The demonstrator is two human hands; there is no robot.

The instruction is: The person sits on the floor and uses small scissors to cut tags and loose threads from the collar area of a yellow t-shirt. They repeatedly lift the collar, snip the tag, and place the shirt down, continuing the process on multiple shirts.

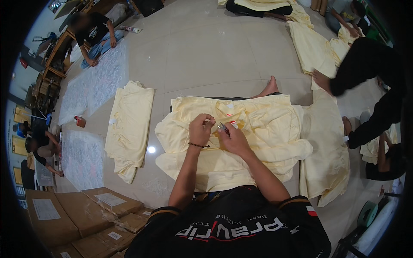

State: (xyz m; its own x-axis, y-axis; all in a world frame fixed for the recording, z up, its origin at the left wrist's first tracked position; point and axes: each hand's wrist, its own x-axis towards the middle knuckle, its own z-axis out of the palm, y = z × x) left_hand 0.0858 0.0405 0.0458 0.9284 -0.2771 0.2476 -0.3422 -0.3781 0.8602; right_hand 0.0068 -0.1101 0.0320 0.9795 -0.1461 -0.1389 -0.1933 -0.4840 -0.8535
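Note:
A pale yellow garment (271, 129) lies spread over my lap, with a white and red label (233, 124) near its neckline. Just above the cloth, my left hand (201, 129) has its thumb and fingertips pinched together; whether a thread or scrap is between them is too small to tell. My right hand (235, 138) grips a small metal snipping tool (223, 127), its tips pointing towards my left hand. To the left, a folded yellow garment (130, 129) rests on the tiled floor. More yellow cloth (322, 145) lies to my right.
Cardboard boxes (51, 213) are stacked at lower left. Plastic-covered sheets (82, 158) lie on the floor at left, with people (95, 35) sitting beside them. A person in black trousers (371, 67) stands close on the right, one foot by the yellow cloth. Others sit farther off with yellow garments.

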